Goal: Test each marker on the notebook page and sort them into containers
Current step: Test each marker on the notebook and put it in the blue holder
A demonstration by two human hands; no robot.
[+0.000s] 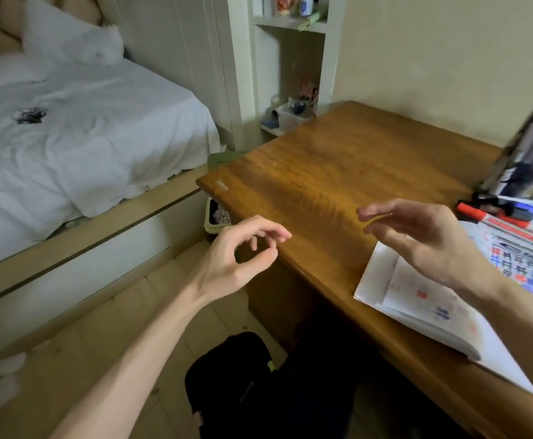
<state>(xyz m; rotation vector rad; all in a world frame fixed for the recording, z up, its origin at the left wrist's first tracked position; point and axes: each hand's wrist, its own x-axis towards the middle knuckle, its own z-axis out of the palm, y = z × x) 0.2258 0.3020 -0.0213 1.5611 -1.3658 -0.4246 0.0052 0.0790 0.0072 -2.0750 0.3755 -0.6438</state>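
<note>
An open notebook (423, 307) with red and blue test marks lies on the wooden desk (322, 172) at the right. Several markers (509, 218), red and dark capped, lie at its far edge. A tall clear container (526, 156) holding markers stands behind them, blurred. My right hand (423, 236) hovers above the notebook's left corner with fingers straight, holding nothing. My left hand (243, 248) hangs in the air off the desk's left edge, fingers loosely curled, thumb near the forefinger, nothing in it.
A bed (68, 137) with white sheets and a small dark object (30, 115) fills the left. A small green bin (214, 220) sits on the floor by the desk corner. Shelves (290, 115) with clutter stand behind the desk.
</note>
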